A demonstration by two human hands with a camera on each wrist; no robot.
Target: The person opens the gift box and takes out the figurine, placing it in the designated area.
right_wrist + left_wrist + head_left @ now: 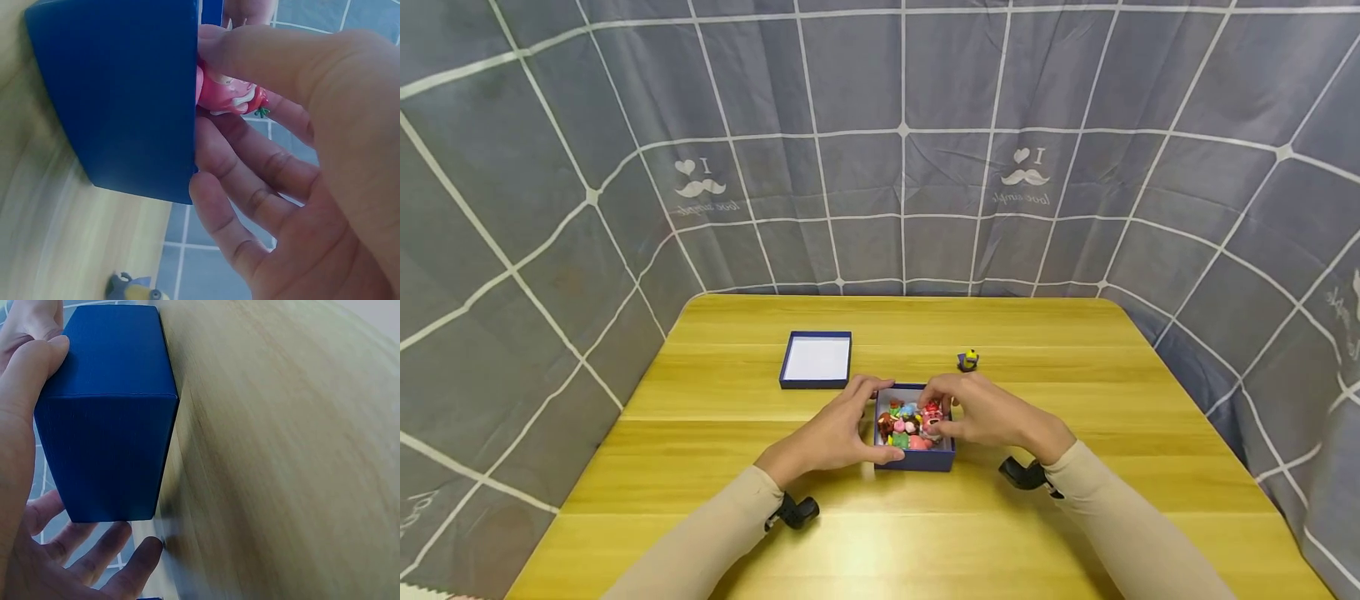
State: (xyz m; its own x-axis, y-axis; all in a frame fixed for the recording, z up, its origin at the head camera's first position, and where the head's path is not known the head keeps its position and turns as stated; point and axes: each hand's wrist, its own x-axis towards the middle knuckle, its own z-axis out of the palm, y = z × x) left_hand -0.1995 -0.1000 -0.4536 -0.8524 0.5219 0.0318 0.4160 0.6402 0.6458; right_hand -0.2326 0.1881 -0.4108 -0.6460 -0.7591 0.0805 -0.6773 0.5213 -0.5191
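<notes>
A dark blue open box (917,461) stands on the table, packed with several small colourful toy figurines (900,440). My left hand (831,429) holds the box at its left side, thumb at the near rim and index finger at the far corner. In the left wrist view its thumb lies on the edge of the blue wall (106,456), other fingers spread beside it. My right hand (985,412) reaches over the right rim and pinches a pink figurine (228,97) between thumb and fingers. Part of that figurine is hidden behind the box wall.
To the left behind the box lies a blue-edged lid (817,357), white inside facing up. A small yellow and blue figurine (968,360) stands on the table behind my right hand. Grey checked curtains (865,183) surround the wooden table (737,333).
</notes>
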